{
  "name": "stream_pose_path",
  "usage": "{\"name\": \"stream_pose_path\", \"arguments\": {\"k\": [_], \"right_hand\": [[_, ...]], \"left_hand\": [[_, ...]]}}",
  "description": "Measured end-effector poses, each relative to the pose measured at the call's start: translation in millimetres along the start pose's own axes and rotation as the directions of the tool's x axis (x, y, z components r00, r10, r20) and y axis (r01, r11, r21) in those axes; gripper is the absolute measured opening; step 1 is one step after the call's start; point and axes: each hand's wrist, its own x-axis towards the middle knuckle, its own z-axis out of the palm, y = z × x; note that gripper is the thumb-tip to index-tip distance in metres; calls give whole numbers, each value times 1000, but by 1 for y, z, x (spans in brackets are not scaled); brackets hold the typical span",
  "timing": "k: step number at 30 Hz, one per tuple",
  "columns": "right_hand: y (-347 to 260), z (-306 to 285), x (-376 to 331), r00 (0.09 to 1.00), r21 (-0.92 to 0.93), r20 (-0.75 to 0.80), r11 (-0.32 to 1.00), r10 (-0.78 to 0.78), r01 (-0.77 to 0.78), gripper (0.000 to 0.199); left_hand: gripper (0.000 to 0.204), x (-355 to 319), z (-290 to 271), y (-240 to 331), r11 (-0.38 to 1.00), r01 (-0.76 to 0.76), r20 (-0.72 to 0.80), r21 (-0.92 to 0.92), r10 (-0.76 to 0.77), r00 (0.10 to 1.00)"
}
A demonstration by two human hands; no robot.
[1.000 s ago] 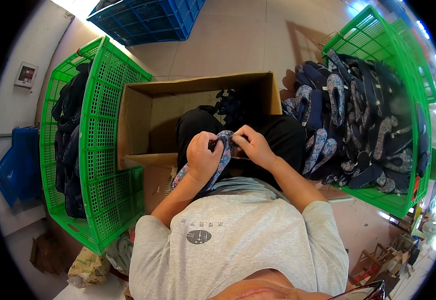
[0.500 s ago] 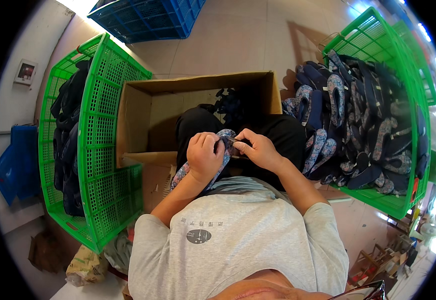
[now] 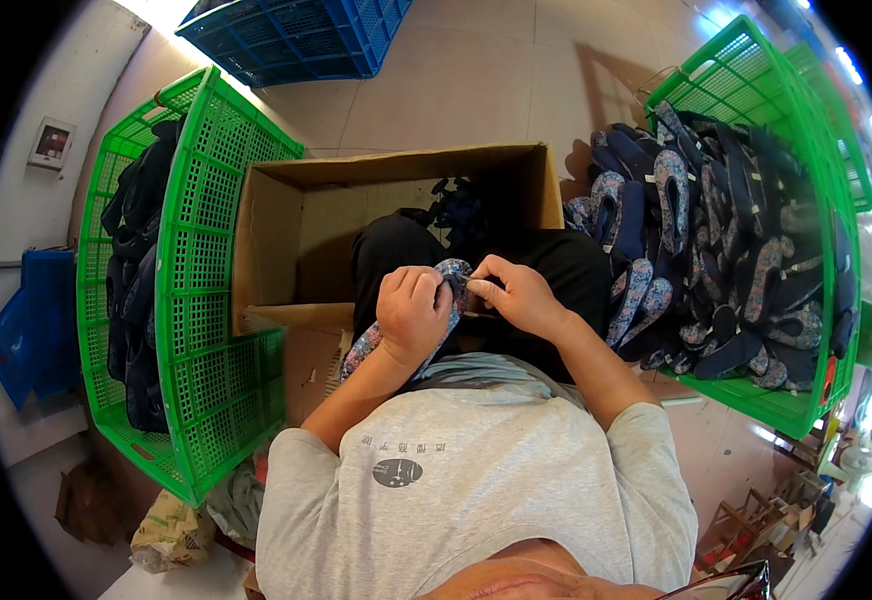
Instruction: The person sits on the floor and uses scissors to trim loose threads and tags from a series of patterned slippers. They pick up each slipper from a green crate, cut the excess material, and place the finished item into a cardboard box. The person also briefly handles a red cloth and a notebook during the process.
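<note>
My left hand (image 3: 413,310) is closed round a floral slipper (image 3: 361,350) in blue and pink, holding it over my lap. The slipper's far end shows beyond my fingers, and its middle is covered by the hand and forearm. Close by on the right, my right hand (image 3: 521,298) is pinched at that far end. Between its thumb and forefinger is something small and dark, too small to make out. Both hands nearly meet above my dark trousers.
Past my knees stands an open cardboard box (image 3: 266,245) with dark pieces inside. A green crate (image 3: 218,190) of dark slippers is at left. Another green crate (image 3: 756,395), heaped with floral and navy slippers, is at right. A blue crate (image 3: 296,40) stands on the far floor.
My right hand's fingers have shifted slightly at the slipper's far end, and the small dark thing in them shows less. The left hand keeps its hold on the slipper.
</note>
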Motion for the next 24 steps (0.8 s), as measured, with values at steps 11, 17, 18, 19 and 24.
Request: {"name": "stream_pose_path", "arguments": {"k": [11,17,18,19,24], "right_hand": [[-1,-10,6,993,48,115,999,-3,-3,24],[-15,-23,13,981,-14,193,1000,4,-2,26],[-17,-26,14,978,-40,208,999,14,-6,27],[-18,-28,15,975,-66,223,998,24,-9,28],[-29,-37,19,966,-213,259,976,13,44,30]], "left_hand": [[22,-1,0,0,998,-61,6,-19,61,998],[21,0,0,1,995,-91,15,-33,91,996],[21,0,-1,2,995,-91,16,-35,91,996],[21,0,-1,2,995,-90,17,-35,90,996],[22,-2,0,2,996,-83,32,-34,84,996]]}}
